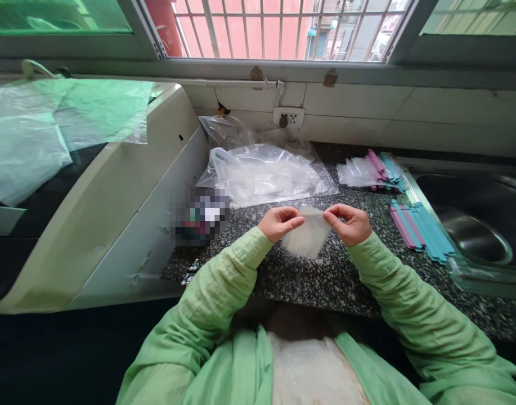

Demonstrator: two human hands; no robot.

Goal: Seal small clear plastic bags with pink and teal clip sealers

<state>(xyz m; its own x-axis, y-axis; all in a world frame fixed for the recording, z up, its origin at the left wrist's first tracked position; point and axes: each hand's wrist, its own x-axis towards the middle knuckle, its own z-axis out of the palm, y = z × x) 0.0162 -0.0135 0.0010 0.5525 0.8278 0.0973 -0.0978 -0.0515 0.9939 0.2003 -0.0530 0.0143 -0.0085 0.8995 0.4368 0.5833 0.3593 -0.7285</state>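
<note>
My left hand (pixel 278 223) and my right hand (pixel 349 223) together hold a small clear plastic bag (pixel 309 235) by its top edge, just above the speckled granite counter (pixel 325 281). Each hand pinches one top corner between thumb and fingers. The bag hangs down between them, slightly tilted. Both arms wear light green sleeves.
A heap of clear plastic bags (pixel 264 173) lies behind my hands. Pink and blue strips (pixel 420 228) lie to the right, beside a steel sink (pixel 477 225). More small bags with strips (pixel 369 170) sit further back. A white appliance (pixel 114 208) stands at the left.
</note>
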